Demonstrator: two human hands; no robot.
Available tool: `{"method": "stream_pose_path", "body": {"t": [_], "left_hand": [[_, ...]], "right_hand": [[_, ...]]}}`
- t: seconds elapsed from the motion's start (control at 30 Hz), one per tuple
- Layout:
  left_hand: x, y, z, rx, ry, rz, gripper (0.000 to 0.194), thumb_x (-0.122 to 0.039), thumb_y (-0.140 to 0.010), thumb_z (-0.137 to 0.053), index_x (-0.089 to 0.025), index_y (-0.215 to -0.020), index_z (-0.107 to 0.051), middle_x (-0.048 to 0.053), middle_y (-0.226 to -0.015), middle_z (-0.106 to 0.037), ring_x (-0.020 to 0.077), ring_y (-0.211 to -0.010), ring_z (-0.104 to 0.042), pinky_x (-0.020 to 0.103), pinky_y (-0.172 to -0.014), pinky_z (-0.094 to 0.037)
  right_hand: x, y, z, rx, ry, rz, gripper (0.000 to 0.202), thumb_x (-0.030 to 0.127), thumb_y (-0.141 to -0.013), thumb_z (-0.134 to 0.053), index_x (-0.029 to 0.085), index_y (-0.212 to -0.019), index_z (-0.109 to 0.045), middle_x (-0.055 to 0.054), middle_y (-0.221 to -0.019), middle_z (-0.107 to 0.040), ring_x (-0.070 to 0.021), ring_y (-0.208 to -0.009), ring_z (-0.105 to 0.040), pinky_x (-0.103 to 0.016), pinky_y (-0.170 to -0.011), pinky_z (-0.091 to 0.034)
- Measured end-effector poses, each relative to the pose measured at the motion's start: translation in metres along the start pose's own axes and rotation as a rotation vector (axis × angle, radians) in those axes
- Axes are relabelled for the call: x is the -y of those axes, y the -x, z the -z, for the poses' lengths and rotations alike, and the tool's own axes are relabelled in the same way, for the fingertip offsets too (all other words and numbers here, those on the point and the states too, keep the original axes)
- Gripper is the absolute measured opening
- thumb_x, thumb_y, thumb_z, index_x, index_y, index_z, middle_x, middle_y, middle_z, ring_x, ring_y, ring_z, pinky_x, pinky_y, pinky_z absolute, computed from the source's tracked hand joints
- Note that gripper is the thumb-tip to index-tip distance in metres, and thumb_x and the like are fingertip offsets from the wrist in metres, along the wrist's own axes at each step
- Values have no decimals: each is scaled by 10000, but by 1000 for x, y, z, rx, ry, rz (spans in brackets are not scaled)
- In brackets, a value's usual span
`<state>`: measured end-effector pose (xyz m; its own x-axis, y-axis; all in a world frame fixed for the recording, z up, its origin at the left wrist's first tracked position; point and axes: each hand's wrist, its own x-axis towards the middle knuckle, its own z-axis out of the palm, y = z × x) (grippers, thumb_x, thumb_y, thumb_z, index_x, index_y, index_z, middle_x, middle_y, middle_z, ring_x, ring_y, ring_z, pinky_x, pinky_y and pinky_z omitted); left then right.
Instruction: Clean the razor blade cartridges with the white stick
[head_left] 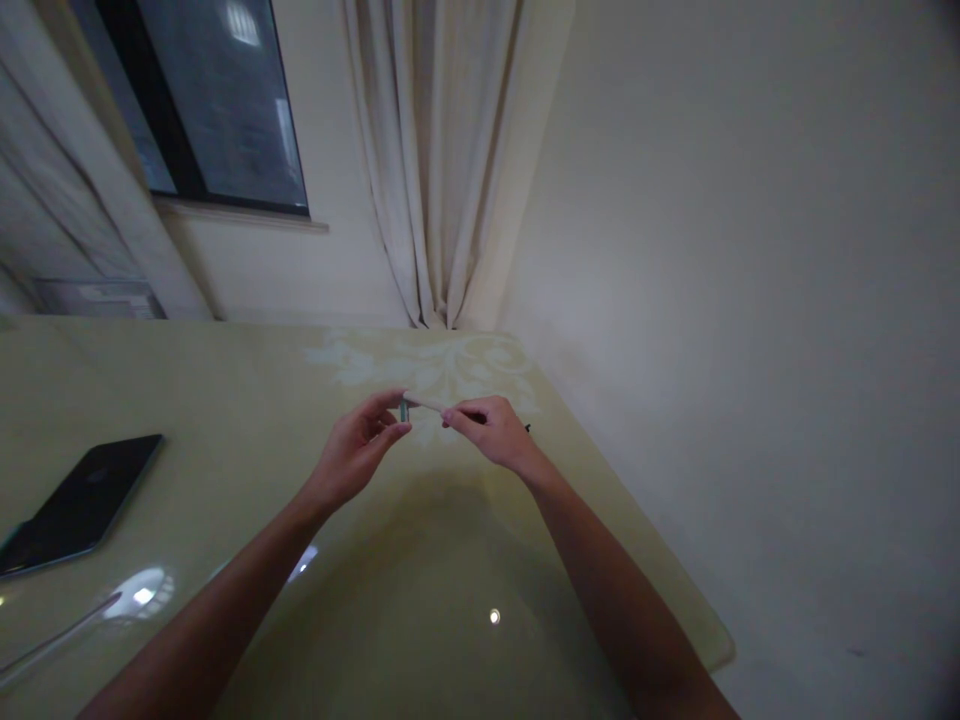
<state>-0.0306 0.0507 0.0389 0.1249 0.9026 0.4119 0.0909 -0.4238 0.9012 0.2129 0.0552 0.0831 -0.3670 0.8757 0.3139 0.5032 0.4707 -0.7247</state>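
Observation:
Over the far part of the table, my left hand point(365, 440) pinches a small green-and-white upright piece point(405, 411) between its thumb and fingers. What kind of thing it is cannot be made out. A thin pale strip point(426, 402) runs from the top of that piece to my right hand point(487, 428), whose thumb and forefinger grip its other end. Whether strip and piece are joined is unclear. Just beyond my right wrist a tiny dark thing point(528, 428) shows, mostly hidden by the hand.
A dark tablet point(86, 500) lies at the left on the glossy pale table point(420, 610). Nearer me runs a thin whitish cable point(60, 638). The table's right edge meets a bare wall point(712, 300). Behind stand a curtain point(431, 150) and a window point(217, 100).

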Motion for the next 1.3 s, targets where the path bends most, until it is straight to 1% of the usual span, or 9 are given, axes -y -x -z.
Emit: {"method": "stream_pose_path", "body": {"t": [0.13, 0.27, 0.4, 0.47, 0.63, 0.8, 1.0, 1.17, 1.3], "left_hand": [[-1, -1, 0, 5, 12, 10, 433, -370, -869, -785, -216, -1268, -715, 18, -843, -690, 163, -721, -603, 272, -653, -502], [-2, 0, -1, 21, 15, 14, 440, -364, -872, -779, -215, -1281, -711, 19, -848, -687, 163, -728, -604, 268, -650, -496], [-3, 1, 0, -1, -1, 2, 439, -365, -886, -771, -222, -1297, -710, 11, -833, -672, 161, -731, -610, 262, -647, -491], [-3, 1, 0, 1, -2, 8, 440, -367, -887, -773, -220, -1297, -710, 7, -814, -669, 162, -726, -610, 262, -645, -490], [-3, 1, -1, 19, 11, -8, 433, -350, -903, -759, -230, -1314, -694, 59, -1035, -744, 144, -736, -594, 273, -683, -510], [-3, 2, 0, -14, 0, 8, 426, -356, -885, -776, -219, -1281, -701, 24, -882, -695, 156, -741, -609, 265, -664, -505], [-11, 2, -2, -19, 83, -1, 427, -344, -873, -794, -223, -1264, -671, 94, -1231, -746, 130, -756, -590, 284, -732, -542], [-10, 2, -1, -60, 61, 9, 416, -336, -853, -816, -221, -1236, -698, 55, -1061, -747, 130, -734, -589, 254, -661, -506], [-13, 2, -2, -74, 116, -17, 432, -327, -850, -823, -230, -1247, -685, 75, -1188, -753, 118, -739, -582, 262, -689, -522]], "right_hand": [[1, 0, 4, 4, 39, 3, 415, 451, -1002, -627, 141, -820, -834, 14, -595, -557, -122, -578, -446, -275, -574, -279], [2, 1, 1, 31, -16, 21, 430, 474, -1016, -608, 143, -875, -843, 13, -625, -586, -116, -580, -445, -276, -583, -289], [1, 1, 2, 45, 25, 5, 427, 466, -1005, -621, 144, -825, -835, 19, -593, -547, -123, -584, -450, -277, -579, -284], [2, 2, 3, 30, 36, 12, 425, 466, -1005, -622, 146, -824, -834, 12, -614, -569, -127, -595, -458, -281, -585, -288], [5, 2, 4, 91, -15, 16, 437, 479, -1017, -609, 139, -876, -844, 21, -598, -552, -118, -577, -444, -277, -582, -283], [7, 3, 9, 73, 51, 7, 441, 465, -1017, -607, 141, -808, -819, 19, -600, -536, -126, -586, -447, -290, -585, -267], [12, 5, 7, 121, 37, 40, 458, 489, -1034, -586, 151, -821, -810, 28, -602, -520, -121, -596, -448, -291, -596, -268], [11, 5, 9, 65, 61, 35, 464, 484, -1024, -590, 146, -766, -778, 24, -617, -525, -120, -605, -445, -282, -592, -269], [11, 5, 8, 109, -8, 32, 447, 496, -1015, -600, 144, -851, -821, 27, -615, -535, -116, -596, -449, -270, -581, -278]]}}
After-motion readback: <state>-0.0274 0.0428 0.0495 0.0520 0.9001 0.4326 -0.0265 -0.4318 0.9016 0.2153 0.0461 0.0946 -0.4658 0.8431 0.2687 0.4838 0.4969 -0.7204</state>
